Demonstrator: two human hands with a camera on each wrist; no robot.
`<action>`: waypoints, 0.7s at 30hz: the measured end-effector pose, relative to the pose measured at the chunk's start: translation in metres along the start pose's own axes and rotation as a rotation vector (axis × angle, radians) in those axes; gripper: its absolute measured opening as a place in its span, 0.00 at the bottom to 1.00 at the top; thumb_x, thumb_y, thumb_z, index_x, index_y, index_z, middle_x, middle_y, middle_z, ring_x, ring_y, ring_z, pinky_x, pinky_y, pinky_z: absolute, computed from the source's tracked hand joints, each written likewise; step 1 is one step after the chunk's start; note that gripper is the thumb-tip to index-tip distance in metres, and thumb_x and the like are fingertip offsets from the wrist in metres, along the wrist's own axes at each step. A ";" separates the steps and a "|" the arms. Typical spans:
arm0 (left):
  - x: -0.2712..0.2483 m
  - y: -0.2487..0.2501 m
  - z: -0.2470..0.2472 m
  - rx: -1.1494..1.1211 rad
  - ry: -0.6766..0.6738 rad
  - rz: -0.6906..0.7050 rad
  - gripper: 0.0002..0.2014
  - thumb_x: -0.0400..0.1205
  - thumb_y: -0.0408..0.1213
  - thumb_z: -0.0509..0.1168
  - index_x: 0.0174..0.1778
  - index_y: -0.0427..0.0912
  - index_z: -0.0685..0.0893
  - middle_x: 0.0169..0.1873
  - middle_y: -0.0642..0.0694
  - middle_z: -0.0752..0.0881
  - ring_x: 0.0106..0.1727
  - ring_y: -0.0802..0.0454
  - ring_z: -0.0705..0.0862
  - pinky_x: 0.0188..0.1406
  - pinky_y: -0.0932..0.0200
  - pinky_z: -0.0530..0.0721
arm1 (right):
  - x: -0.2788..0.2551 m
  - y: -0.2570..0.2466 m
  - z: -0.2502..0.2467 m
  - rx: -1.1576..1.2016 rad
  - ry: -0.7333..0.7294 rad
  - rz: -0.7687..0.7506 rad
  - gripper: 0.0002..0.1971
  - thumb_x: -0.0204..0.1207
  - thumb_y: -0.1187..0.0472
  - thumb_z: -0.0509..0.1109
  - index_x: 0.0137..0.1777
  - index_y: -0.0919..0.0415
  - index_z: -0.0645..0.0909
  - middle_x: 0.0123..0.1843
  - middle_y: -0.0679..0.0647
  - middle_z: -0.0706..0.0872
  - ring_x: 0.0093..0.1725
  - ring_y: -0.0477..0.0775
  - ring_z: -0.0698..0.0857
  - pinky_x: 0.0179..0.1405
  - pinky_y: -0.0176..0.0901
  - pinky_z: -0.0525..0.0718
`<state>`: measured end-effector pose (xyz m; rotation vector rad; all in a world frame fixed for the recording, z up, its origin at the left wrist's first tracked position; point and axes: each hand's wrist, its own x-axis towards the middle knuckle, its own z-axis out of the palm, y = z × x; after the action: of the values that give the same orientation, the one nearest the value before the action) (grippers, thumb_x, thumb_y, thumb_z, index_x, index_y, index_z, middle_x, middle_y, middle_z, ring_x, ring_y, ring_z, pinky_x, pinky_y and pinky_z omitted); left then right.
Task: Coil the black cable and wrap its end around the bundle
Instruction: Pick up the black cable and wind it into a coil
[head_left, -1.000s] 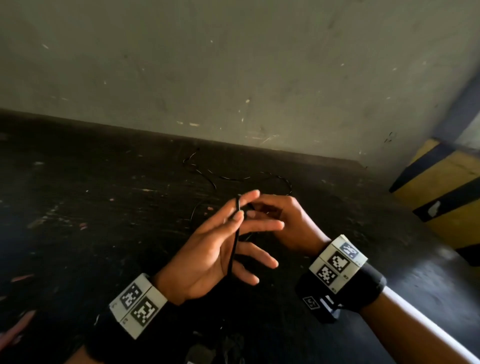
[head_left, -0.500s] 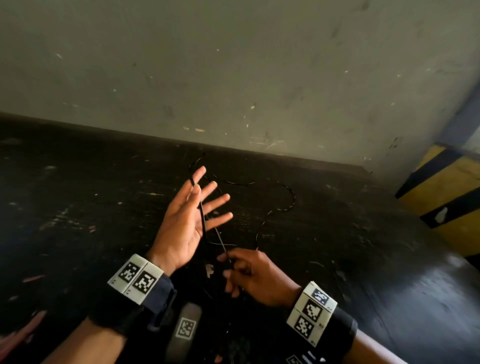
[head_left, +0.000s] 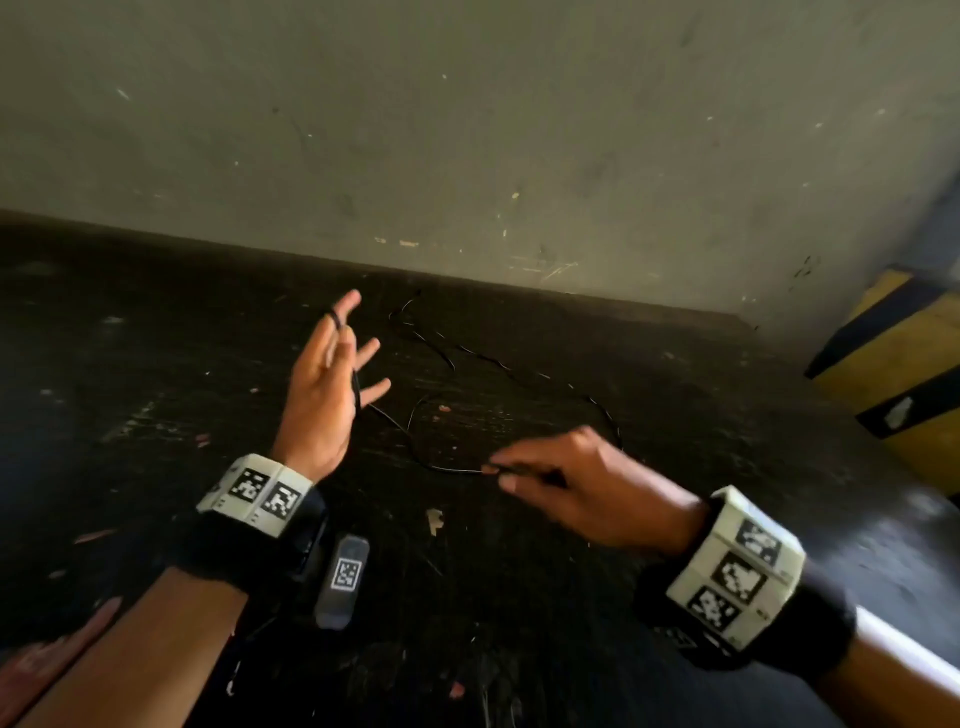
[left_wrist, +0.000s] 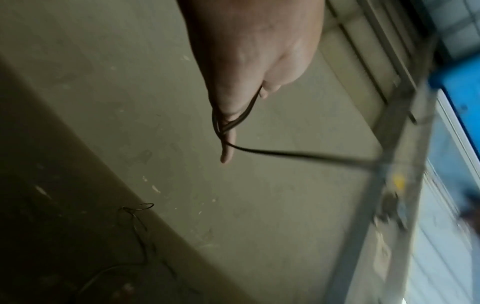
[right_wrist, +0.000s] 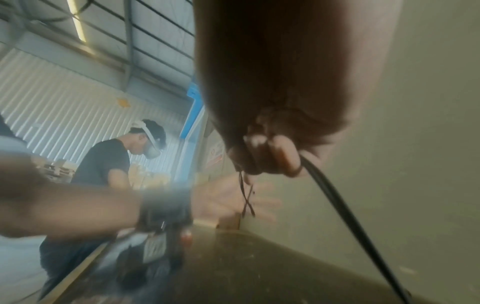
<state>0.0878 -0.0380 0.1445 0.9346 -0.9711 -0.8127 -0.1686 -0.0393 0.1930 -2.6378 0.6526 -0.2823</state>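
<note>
- L hand (head_left: 322, 395) raised over the table (head_left: 156, 364), palm up-ish, fingers (head_left: 347, 304) straight and spread apart; it clamps nothing.
- Black cable (head_left: 415, 447) looped round the L hand's fingers; a few turns cross the palm side, seen in L wrist view (left_wrist: 228, 123) too.
- From those loops one strand runs down and across to the R hand (head_left: 582, 488), sagging a bit between the two.
- R hand lower and nearer the body, knuckles up, thumb + index tips pinched together on the cable; other fingers curled under. R wrist view confirms fingertips (right_wrist: 283, 156) closed on the strand (right_wrist: 337, 205).
- Rest of cable lies loose on the table beyond the hands, wavy, reaching toward the wall (head_left: 467, 130); far end near the table/wall edge.
- Hands well apart, L further fwd and higher than R.
- Both wrists carry black straps w/ white marker blocks (head_left: 254, 493).
- Small grey device w/ a printed code tag (head_left: 343, 582) lies on the table just beside the L wrist.
- Yellow/black striped post (head_left: 904, 384) at right, past the table corner.
- R wrist view background: another person in a dark tee w/ a headset (right_wrist: 103, 164), blurry.
</note>
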 end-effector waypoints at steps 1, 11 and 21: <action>-0.005 -0.004 0.004 0.058 -0.046 -0.009 0.18 0.87 0.46 0.50 0.72 0.64 0.70 0.83 0.53 0.56 0.77 0.42 0.69 0.65 0.31 0.78 | 0.005 -0.004 -0.009 -0.046 0.061 -0.052 0.11 0.81 0.59 0.63 0.60 0.55 0.82 0.43 0.39 0.84 0.37 0.28 0.82 0.37 0.23 0.80; -0.050 -0.010 0.047 0.077 -0.362 -0.224 0.20 0.78 0.53 0.55 0.63 0.82 0.72 0.83 0.56 0.57 0.65 0.50 0.84 0.45 0.40 0.90 | 0.054 -0.021 -0.065 -0.214 0.137 -0.122 0.07 0.78 0.57 0.69 0.49 0.58 0.88 0.31 0.34 0.80 0.29 0.30 0.80 0.34 0.23 0.73; -0.072 0.016 0.059 -0.132 -0.599 -0.473 0.21 0.86 0.50 0.45 0.75 0.72 0.61 0.75 0.50 0.74 0.57 0.37 0.88 0.12 0.64 0.81 | 0.060 0.009 -0.099 -0.296 0.156 -0.009 0.14 0.70 0.47 0.73 0.39 0.59 0.87 0.30 0.40 0.82 0.28 0.38 0.80 0.30 0.26 0.70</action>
<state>0.0104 0.0152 0.1529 0.8285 -1.2025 -1.5997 -0.1480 -0.1089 0.2838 -2.9219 0.7869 -0.4276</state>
